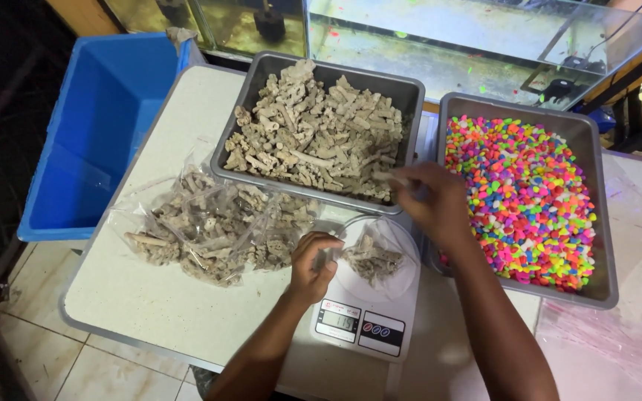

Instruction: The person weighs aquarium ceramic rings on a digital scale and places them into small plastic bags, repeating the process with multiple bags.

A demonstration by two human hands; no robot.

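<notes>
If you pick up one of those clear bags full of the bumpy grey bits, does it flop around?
Probably. The filled clear bags look thin and crinkled, so they would likely sag around the lumpy pieces. The pieces look stiff and rough, so they may poke or shift inside. Packed that full, a bag probably feels fairly heavy.

I think this is an aquarium shop: I see glass fish tanks (484, 37), a tray of coloured gravel (518, 197), a tray of coral rubble (317, 130) and a scale (362, 312).

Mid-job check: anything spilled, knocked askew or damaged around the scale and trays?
Nothing stands out. Coral pieces and coloured pebbles stay inside their trays, filled bags lie piled beside the scale, none visibly torn.
</notes>
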